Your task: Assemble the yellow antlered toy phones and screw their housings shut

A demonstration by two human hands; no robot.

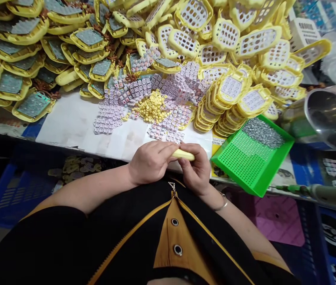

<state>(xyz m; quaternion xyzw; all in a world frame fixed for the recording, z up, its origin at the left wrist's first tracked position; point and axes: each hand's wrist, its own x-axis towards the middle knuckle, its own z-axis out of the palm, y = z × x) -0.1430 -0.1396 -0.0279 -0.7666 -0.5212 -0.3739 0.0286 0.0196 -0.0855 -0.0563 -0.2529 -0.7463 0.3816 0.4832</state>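
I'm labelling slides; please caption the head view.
Two hands hold a yellow piece before heaped yellow casings, with screws in a green tray at right.

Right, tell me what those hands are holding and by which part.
A pale yellow plastic piece, held by its two ends: one in the left hand, the other in the right hand.

yellow sheet point(216, 148), possibly "ECAUC", other lettering blurred
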